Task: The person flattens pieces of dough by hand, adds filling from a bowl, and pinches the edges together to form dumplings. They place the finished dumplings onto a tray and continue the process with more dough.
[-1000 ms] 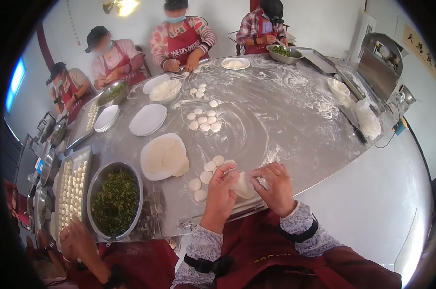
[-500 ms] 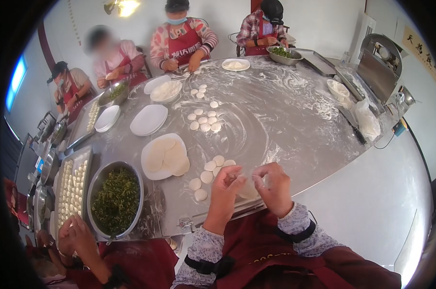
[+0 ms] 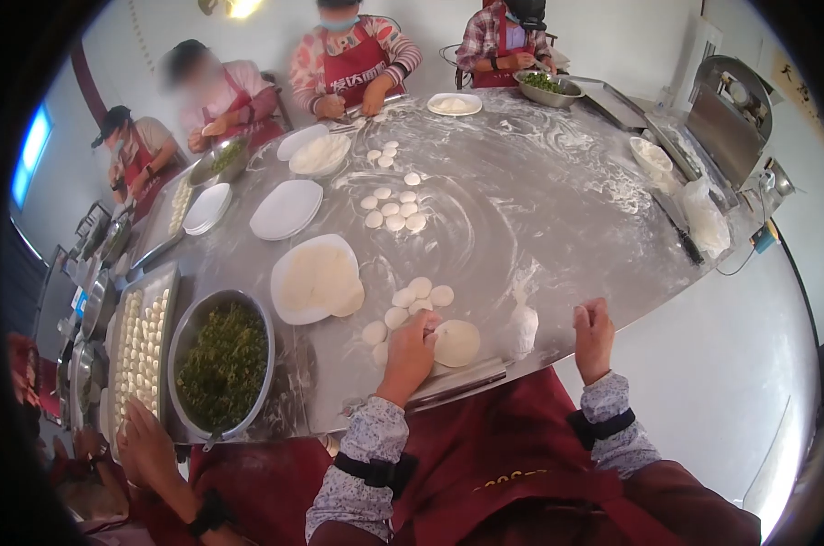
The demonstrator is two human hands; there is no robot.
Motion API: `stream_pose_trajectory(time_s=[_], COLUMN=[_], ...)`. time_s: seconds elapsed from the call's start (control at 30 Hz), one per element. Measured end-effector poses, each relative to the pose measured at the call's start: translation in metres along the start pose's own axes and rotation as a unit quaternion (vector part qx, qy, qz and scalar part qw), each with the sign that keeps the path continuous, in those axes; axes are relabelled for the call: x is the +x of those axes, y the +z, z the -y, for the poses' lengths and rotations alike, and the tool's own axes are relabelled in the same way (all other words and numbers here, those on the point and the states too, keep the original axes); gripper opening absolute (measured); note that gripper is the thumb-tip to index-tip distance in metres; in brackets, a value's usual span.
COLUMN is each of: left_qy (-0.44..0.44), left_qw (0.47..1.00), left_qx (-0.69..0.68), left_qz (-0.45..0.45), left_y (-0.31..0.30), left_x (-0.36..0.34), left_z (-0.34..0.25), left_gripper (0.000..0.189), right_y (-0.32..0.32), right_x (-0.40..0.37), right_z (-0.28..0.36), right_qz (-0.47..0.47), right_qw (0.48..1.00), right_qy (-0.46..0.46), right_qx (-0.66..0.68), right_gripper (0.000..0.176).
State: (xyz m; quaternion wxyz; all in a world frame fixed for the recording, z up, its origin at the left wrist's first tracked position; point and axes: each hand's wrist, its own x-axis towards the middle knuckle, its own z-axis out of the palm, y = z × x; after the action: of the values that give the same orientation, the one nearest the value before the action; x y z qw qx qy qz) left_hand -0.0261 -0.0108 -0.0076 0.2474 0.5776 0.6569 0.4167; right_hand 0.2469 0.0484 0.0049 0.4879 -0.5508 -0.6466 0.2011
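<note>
My left hand is closed, its fingertips at the left edge of a thin, flat dough round near the table's front edge. My right hand is raised at the front edge to the right, its fingers curled in with nothing visible in them. Between my hands stands a white, floury object. Small dough discs lie beside and beyond my left hand. Farther left, a white plate bears several overlapping thin rounds.
A bowl of chopped greens and a tray of small dough pieces are at left. A co-worker's hand is beside them. Other people work across the floury table. A black-handled tool and a plastic bag lie at right.
My hands have moved apart, the right one outward to the right, the left one slightly left. The thin round and the white floury object now show between them. The view has shifted slightly.
</note>
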Motion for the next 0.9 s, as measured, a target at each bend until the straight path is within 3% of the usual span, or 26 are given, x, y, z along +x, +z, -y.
stream_pose_trajectory(time_s=[0.07,0.27,0.47,0.53,0.6,0.67,0.73,0.9], left_qy=[0.018,0.089,0.137,0.136,0.144,0.152,0.230,0.272], left_qw=[1.000,0.991,0.981,0.975,0.968,0.961,0.931,0.901], left_qx=[0.026,0.098,0.129,0.165,0.190,0.214,0.266,0.282], left_qz=[-0.001,0.018,0.048,0.068,0.077,0.086,0.099,0.187], left_y=[-0.003,-0.009,-0.002,-0.001,-0.001,-0.002,-0.005,-0.034], left_x=[-0.003,0.002,0.011,0.012,0.012,0.011,0.009,-0.003], left_z=[-0.003,-0.007,-0.005,-0.003,-0.006,-0.006,-0.004,-0.019], left_gripper=[0.018,0.010,0.008,0.009,0.009,0.009,0.013,0.022], right_y=[-0.007,-0.031,-0.053,-0.056,-0.055,-0.057,-0.057,-0.058], right_x=[-0.004,-0.012,-0.013,-0.015,-0.019,-0.023,-0.026,-0.040], right_z=[-0.023,-0.061,-0.089,-0.090,-0.090,-0.093,-0.099,-0.110], right_qz=[-0.008,-0.057,-0.095,-0.091,-0.127,-0.124,-0.121,-0.118], right_qw=[0.998,0.996,0.985,0.981,0.985,0.984,0.982,0.980], right_qy=[0.032,0.010,0.133,0.159,0.095,0.119,0.142,0.155], right_qx=[-0.055,-0.075,-0.055,-0.062,-0.066,-0.039,-0.012,-0.027], right_gripper=[0.013,0.017,0.029,0.025,0.015,0.012,0.014,0.017])
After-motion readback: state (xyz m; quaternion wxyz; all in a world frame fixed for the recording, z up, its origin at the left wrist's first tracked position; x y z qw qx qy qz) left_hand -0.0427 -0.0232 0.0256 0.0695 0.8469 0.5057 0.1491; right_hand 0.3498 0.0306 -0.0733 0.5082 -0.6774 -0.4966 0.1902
